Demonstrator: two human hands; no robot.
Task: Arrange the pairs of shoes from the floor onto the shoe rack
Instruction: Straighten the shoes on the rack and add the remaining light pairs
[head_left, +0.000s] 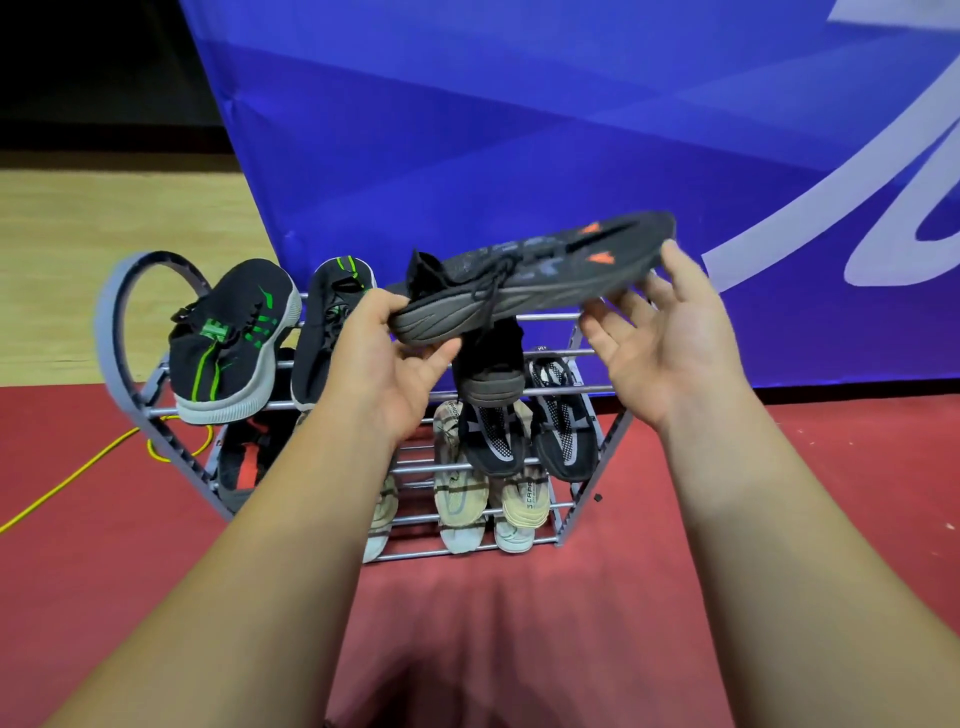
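The dark shoe (545, 270) with orange marks was in the air, turned on its side above the top tier of the shoe rack (106, 322), its heel to the left and its toe to the right, laces hanging loose. The left hand (384, 374) had its grip clenched on the heel end, thumb under the sole and fingers curled behind it. The right hand (665, 343) had its grip released, with fingers spread and fairly straight, fingertips touching the toe end from below and the thumb at the tip. Just beneath the held shoe a second dark shoe (491, 374) rested on the top tier, heel toward the camera. On the left of that tier sat a green-striped pair (234, 338), black with pale soles, leaning on the rails. The middle tier carried a black mesh pair (493, 441) on the right and a black-and-red shoe (241, 462) on the left, partly hidden by the left forearm. The bottom tier held beige shoes (462, 493) side by side — three could be made out. The rack stood on a red floor (467, 623), close in front of a blue banner (519, 130) with pale lettering. A yellow cable (67, 488) ran over the red floor to the left of the rack, and beyond it lay a wooden floor (104, 218).
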